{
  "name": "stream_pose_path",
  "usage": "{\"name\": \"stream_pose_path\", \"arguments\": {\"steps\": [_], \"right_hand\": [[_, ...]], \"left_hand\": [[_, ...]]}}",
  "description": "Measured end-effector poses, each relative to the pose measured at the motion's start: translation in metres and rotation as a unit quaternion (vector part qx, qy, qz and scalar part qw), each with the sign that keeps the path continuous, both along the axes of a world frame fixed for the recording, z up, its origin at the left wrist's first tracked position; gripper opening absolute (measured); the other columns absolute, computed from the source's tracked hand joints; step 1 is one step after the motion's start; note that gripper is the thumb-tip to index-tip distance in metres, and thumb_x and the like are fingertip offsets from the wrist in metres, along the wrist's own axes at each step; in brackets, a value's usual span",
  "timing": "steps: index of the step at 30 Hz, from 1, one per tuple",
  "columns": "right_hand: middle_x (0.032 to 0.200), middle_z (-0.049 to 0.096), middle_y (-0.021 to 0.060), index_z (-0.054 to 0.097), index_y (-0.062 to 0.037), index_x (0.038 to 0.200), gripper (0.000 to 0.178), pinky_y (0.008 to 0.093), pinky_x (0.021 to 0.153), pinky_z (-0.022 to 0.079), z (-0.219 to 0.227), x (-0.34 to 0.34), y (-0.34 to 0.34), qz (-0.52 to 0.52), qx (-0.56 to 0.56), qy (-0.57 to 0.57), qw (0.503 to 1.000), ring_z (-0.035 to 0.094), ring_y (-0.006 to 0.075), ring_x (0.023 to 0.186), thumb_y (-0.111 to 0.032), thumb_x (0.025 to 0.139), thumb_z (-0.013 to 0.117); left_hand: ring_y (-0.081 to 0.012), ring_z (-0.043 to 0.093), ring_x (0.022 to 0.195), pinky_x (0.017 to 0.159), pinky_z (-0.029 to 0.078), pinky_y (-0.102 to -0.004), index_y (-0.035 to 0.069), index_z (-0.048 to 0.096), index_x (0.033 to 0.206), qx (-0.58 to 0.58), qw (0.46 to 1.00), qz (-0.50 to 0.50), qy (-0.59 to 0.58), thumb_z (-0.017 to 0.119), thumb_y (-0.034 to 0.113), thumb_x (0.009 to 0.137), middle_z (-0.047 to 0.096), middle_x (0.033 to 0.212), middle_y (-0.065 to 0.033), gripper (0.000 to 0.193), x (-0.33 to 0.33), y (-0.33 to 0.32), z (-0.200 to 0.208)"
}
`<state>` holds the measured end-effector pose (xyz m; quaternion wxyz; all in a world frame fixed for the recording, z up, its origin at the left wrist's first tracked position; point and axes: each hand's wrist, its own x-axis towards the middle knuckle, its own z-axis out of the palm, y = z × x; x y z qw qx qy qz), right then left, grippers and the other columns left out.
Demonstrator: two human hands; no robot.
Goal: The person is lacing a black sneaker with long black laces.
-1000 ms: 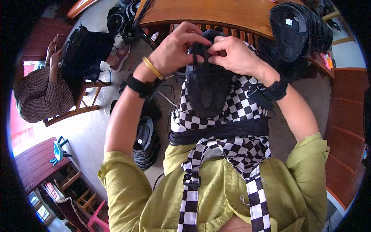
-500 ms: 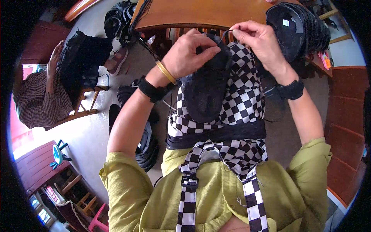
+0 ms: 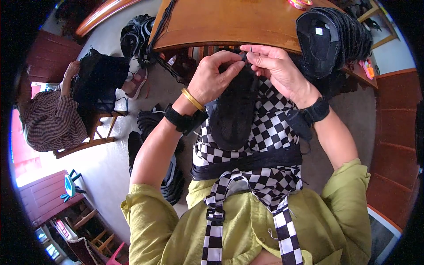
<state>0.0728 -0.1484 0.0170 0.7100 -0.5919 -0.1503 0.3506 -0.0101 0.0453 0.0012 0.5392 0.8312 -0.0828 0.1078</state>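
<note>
A black shoe piece (image 3: 232, 117), shaped like a sole, lies lengthwise on my lap over a black-and-white checkered apron (image 3: 274, 123). My left hand (image 3: 216, 77), with a gold bangle and a black wristband, is closed in a pinch above the piece's far end. What its fingertips hold is too small to make out. Close beside them, my right hand (image 3: 280, 73) pinches a thin dark strand (image 3: 251, 50). The two sets of fingertips nearly meet. My hands partly hide the far end of the black piece.
A wooden table (image 3: 229, 22) stands ahead, with a stack of black shoe pieces (image 3: 318, 44) at its right. More black pieces (image 3: 172, 181) lie on the floor to my left. Another person (image 3: 55, 115) sits at the far left beside a wooden stool (image 3: 90, 137).
My right hand has moved left and a little nearer, bringing its fingertips close to the left ones. My left hand has lowered slightly. The view has shifted a little.
</note>
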Motion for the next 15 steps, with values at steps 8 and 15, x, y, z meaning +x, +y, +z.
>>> {"name": "stream_pose_path", "arguments": {"steps": [8, 15], "right_hand": [[0.093, 0.063, -0.0088, 0.067, -0.0047, 0.125, 0.033, 0.0167, 0.07, 0.047, 0.005, 0.017, -0.001, 0.065, -0.043, 0.042, 0.996, 0.054, -0.0001, 0.079, -0.023, 0.098, 0.068], [0.086, 0.066, -0.0063, 0.073, -0.0086, 0.102, 0.019, 0.0187, 0.068, 0.042, 0.008, 0.014, 0.009, 0.036, -0.056, -0.055, 0.996, 0.055, 0.0024, 0.076, -0.026, 0.094, 0.073]], "left_hand": [[-0.013, 0.059, 0.085, 0.078, 0.048, -0.0286, -0.004, 0.069, 0.105, -0.001, 1.0, 0.009, -0.015, 0.069, 0.013, 0.096, 0.065, 0.09, -0.0073, 0.02, 0.001, 0.0, -0.006], [-0.0102, 0.057, 0.084, 0.077, 0.047, -0.0262, -0.002, 0.069, 0.11, -0.052, 0.998, 0.024, 0.017, 0.059, 0.024, 0.103, 0.065, 0.087, -0.0033, 0.029, -0.005, 0.004, -0.002]]}}
